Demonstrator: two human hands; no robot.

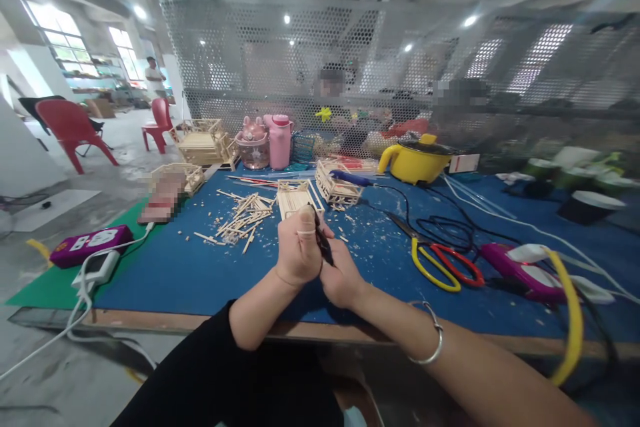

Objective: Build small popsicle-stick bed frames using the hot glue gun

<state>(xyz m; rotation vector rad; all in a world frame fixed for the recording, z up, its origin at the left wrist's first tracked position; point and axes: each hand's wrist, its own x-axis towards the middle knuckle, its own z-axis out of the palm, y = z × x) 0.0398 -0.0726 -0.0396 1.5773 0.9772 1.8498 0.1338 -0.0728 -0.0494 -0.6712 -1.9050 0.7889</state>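
Note:
My left hand [300, 247] is closed, thumb up, against a dark tool [324, 243] at the middle of the blue mat [175, 273]. My right hand [343, 273] wraps round the lower part of the same tool from the right. The tool's shape is mostly hidden by my fingers. Just beyond my hands lies a small wooden stick frame [294, 197], its near end covered by my left hand. A loose pile of short wooden sticks [245, 217] is to the left of them.
Behind stand a stick basket [337, 183], a blue-handled corded tool [353, 178], a pink flask [280, 140] and a yellow pot [417, 160]. Scissors [435, 267], cables and a purple power strip [530, 273] lie right. A phone [165, 197] and purple box [90, 245] are left.

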